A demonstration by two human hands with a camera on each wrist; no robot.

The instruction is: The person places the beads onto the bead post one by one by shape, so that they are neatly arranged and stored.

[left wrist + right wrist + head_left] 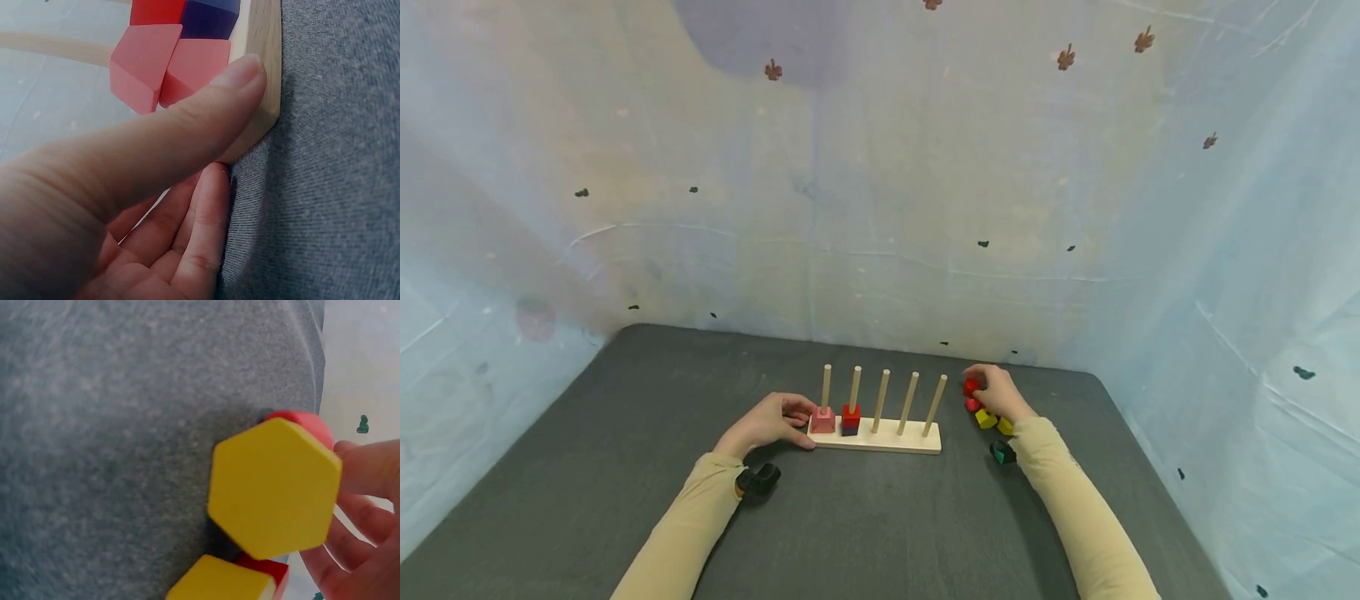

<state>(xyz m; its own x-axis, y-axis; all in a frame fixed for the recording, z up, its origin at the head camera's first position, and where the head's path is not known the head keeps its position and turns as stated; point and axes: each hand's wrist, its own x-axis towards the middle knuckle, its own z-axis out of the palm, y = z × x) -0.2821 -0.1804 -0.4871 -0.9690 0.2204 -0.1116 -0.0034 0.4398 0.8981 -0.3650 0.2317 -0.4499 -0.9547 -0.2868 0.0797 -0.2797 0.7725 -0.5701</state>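
My left hand holds the left end of a wooden peg board, thumb along the front and the other fingers behind that end. Pink blocks are stacked on the leftmost peg beside this hand. On the second peg a red block sits above a dark blue block. My right hand is at a red block right of the board, fingers bent over it. In the right wrist view a yellow hexagonal block hides the fingertips and any grip.
More loose blocks lie near my right hand: a pinkish-red block and another yellow block. Three further upright pegs stand on the board. The dark grey table ends at a hanging pale sheet.
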